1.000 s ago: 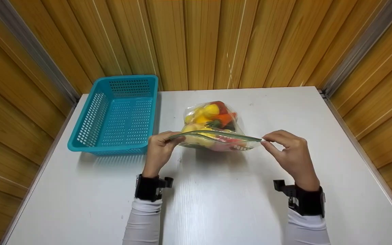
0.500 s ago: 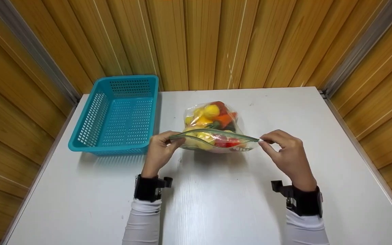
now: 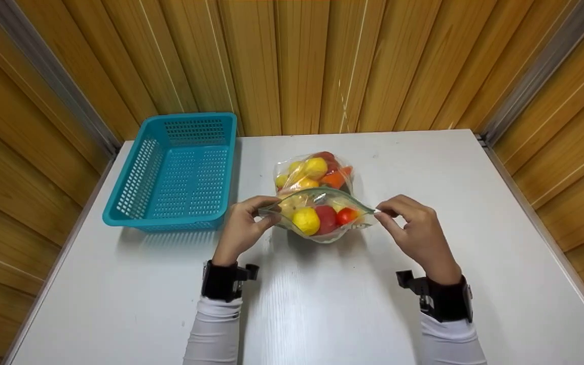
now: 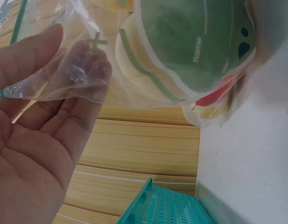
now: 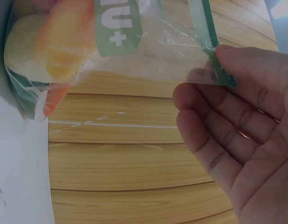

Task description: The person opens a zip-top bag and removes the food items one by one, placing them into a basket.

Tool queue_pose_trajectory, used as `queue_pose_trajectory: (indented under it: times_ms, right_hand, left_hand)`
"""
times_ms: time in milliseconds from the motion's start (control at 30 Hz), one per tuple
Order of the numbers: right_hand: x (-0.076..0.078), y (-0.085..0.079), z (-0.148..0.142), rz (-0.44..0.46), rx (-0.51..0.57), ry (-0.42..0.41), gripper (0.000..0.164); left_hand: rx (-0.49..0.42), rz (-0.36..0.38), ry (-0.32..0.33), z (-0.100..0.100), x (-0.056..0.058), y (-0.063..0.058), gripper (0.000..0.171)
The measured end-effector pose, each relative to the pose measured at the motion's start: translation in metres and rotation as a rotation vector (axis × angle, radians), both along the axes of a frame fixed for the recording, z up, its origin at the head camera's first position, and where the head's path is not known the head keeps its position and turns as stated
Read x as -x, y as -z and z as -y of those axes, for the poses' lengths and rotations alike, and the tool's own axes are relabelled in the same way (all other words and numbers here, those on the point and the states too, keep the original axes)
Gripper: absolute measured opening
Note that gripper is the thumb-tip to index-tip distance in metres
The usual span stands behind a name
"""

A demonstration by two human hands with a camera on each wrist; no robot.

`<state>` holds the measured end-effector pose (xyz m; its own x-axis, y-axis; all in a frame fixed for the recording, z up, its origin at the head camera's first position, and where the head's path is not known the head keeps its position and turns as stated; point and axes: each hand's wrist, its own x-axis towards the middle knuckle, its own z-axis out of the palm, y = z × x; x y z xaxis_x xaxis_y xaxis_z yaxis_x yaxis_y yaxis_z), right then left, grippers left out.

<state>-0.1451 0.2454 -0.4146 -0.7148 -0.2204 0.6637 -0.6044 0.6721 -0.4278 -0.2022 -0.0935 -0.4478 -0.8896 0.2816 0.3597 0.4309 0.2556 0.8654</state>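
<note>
A clear zip bag (image 3: 286, 165) with a green-edged mouth stands on the table, filled with several fruits and vegetables. My left hand (image 3: 244, 225) pinches the left end of the mouth; my right hand (image 3: 413, 230) pinches the right end between thumb and finger. The mouth gapes, showing a yellow fruit (image 3: 305, 221), a dark red fruit (image 3: 326, 219) and a small bright red one (image 3: 347, 216). Behind them an orange carrot-like piece (image 3: 336, 177) shows through the plastic. In the right wrist view, the thumb and fingers hold the green zip strip (image 5: 207, 28) at its corner.
A teal perforated basket (image 3: 168, 222) stands at the back left of the white table (image 3: 317, 314). Wood-patterned walls (image 3: 297, 66) enclose the table's back and both sides.
The right hand has moved left, closer to the left hand. The bag's mouth has widened from a narrow slit to a broad gap, baring the fruits inside.
</note>
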Motion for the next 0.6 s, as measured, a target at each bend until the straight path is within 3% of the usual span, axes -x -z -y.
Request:
queue_pose_trajectory:
  times_ms: [233,367,500,600]
  right_hand:
    - [0.003,0.002,0.006,0.01,0.031,-0.046,0.014]
    - [0.005,0.004,0.004,0.052,0.075,-0.077,0.015]
    - [0.009,0.008,-0.002,0.127,0.169,-0.146,0.015]
    - [0.013,0.013,-0.008,0.232,0.262,-0.239,0.022]
  left_hand:
    - [0.033,-0.008,0.066,-0.001,-0.001,-0.002,0.038]
    - [0.009,-0.038,0.067,-0.002,0.0,-0.001,0.026]
    - [-0.031,-0.067,0.046,-0.003,0.0,-0.001,0.013]
    - [-0.062,-0.081,0.022,-0.005,0.0,0.0,0.011]
